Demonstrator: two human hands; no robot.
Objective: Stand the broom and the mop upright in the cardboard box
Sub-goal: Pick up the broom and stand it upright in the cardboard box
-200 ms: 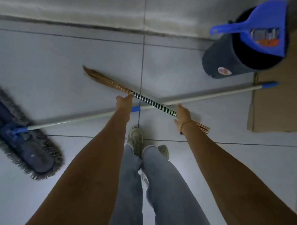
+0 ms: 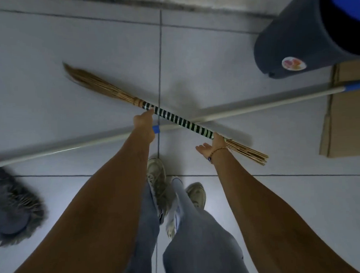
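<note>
Tiled floor (image 2: 49, 49), broom (image 2: 180, 121) held crosswise over the mop (image 2: 255, 105).
Mop lies flat, its head at the floor's left edge. Left hand (image 2: 143, 122) curls round the striped handle beside the bristle binding. Right hand (image 2: 213, 144) meets the stub end with its thumb free and its fingers hidden. Two holds probably keep the broom level. Cardboard box (image 2: 347, 110) sits at the right edge, beyond a dark bin (image 2: 294, 34).

Broom (image 2: 174, 118): straw bristles, glossy taped handle. Mop (image 2: 255, 106): smooth pole, shaggy cloth head. Box (image 2: 348, 120): matt cardboard.

Striped broom (image 2: 174, 119) crosses over mop (image 2: 73, 147) (both horizontal) near cardboard box (image 2: 348, 120).
</note>
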